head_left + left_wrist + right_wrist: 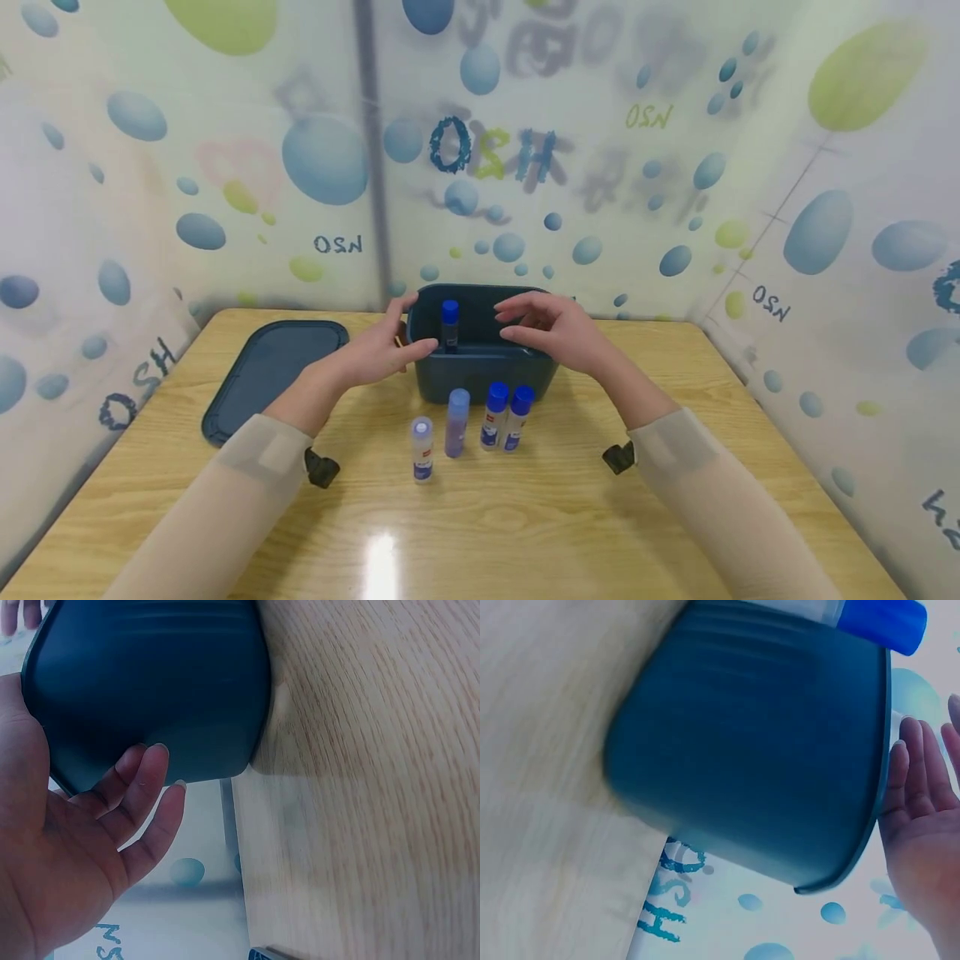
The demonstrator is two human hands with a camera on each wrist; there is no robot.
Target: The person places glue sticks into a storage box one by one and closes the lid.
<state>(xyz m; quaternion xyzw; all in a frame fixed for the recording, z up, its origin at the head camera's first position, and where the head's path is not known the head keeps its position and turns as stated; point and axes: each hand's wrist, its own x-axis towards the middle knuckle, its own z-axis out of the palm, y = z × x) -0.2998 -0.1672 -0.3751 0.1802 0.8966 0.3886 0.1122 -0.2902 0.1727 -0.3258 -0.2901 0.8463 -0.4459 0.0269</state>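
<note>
Head view: left hand [367,357] at left end of dark navy plastic rectangular bin [483,377], thumb toward front rim, fingers loosely spread round the outside; right hand [562,333] over the bin's right part, palm turned inward, thumb and fingers apart, nothing held. Bin x1, upright at far middle of light wood-grain table [525,533], between the hands. Tubes x5. In bin: 1, slim upright tube with dark-blue cap [450,321], left part, near front wall. In front of bin, all standing: 4, i.e. clear-capped white tube [422,454], pale purple tube with light-blue cap [456,429], blue-capped white tube [491,427] and second blue-capped white tube [516,427] just beside it. Flat navy lid [270,379] x1, on table, left of bin. Left wrist view: left fingers half bent, relaxed, in front of bin's outer end wall; can't tell if fingertips touch. Right wrist view: right fingers nearly straight, slack, beyond bin rim, grip empty; 1 blue cap pokes in at top.
</note>
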